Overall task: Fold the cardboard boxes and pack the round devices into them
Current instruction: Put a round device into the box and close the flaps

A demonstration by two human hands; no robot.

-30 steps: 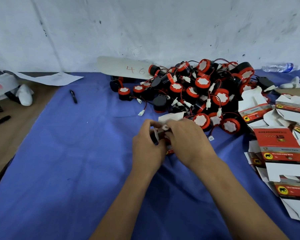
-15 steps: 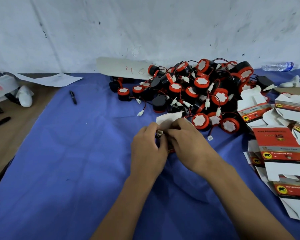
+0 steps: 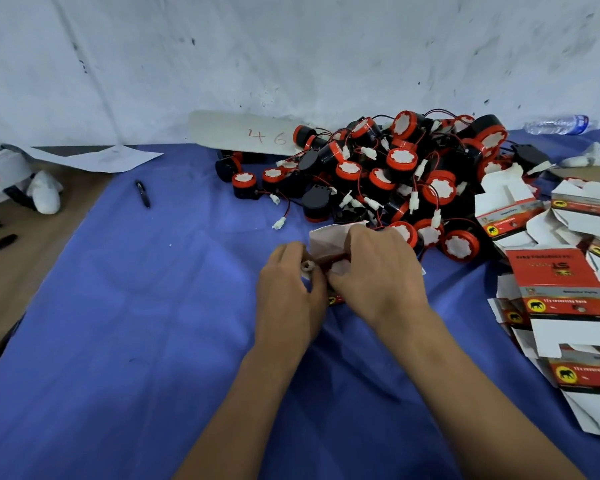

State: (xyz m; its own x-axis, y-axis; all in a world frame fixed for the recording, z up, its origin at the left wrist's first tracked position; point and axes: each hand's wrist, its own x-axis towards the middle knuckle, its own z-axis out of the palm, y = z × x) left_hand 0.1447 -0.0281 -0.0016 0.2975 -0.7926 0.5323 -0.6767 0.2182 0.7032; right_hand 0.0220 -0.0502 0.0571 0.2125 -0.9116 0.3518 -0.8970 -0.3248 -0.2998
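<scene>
- Since a second ago your hands have closed in over the box: your right hand [image 3: 378, 271] now covers its top and your left hand [image 3: 291, 289] has slid up against its left side, with the white connector no longer showing between the fingers.
- Spread across the counter [image 3: 118, 341], the flat boxes [image 3: 568, 299] lie at your right; they look like thin, light card that creases readily, so take them by the panel edges rather than the flaps.
- Behind your hands, the pile of round devices [image 3: 395, 174] looks hard-shelled and moderately weighty, with thin wires that will snag; lift one by its black body, not the lead.
- Between your hands, the half-folded box [image 3: 326, 240] is pinched from both sides, each grip curled onto it with its white flap standing up.
</scene>
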